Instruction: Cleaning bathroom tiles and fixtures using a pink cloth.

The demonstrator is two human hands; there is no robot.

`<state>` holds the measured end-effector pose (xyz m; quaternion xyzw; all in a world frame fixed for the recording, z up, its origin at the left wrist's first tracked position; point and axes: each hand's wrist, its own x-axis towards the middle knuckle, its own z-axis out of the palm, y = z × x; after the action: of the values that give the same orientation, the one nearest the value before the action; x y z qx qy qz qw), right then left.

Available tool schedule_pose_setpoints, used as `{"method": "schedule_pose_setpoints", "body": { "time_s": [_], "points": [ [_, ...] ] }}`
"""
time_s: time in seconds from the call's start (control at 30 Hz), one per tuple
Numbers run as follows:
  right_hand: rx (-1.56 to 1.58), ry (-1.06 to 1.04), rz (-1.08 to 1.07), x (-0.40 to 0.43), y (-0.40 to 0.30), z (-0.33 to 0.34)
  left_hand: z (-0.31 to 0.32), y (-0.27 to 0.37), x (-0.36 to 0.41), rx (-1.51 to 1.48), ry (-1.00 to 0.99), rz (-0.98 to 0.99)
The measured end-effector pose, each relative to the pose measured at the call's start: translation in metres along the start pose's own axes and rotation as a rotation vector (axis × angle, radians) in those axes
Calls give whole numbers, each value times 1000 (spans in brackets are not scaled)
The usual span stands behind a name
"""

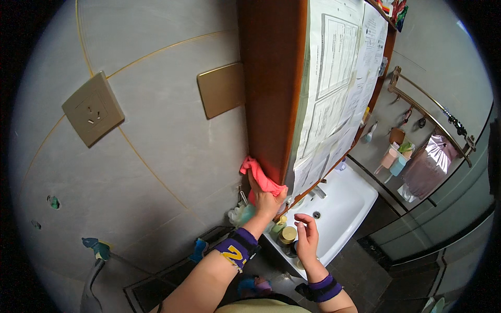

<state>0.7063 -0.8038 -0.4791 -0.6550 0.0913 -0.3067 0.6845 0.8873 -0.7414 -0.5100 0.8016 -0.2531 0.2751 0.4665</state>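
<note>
My left hand holds a pink cloth against the lower side of a dark wooden wall cabinet. The cloth spreads across the panel near the grey tiled wall, and part of it hangs below my fingers. My right hand is raised over the near rim of the white washbasin, fingers loosely bent and nothing in them. Just left of it stand a gold-lidded jar and a pump bottle. Sheets of printed paper cover the cabinet's front.
A wall socket and a blank bronze plate are on the left wall. Below my left hand hangs a bath puff. A metal towel rack and a cup holder occupy the right wall, beside a glass partition.
</note>
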Motion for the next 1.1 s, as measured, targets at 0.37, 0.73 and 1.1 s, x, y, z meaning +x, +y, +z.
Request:
{"method": "schedule_pose_setpoints", "body": {
  "time_s": [0.37,0.73,1.1],
  "points": [
    [-9,-43,58,7,51,11,16,-39,-61,-106,-318,-292],
    [-130,-43,-76,14,55,36,3,-7,-29,-360,-220,-276],
    [-120,-198,32,-3,93,56,25,-84,-61,-33,-334,-202]
  ]
}}
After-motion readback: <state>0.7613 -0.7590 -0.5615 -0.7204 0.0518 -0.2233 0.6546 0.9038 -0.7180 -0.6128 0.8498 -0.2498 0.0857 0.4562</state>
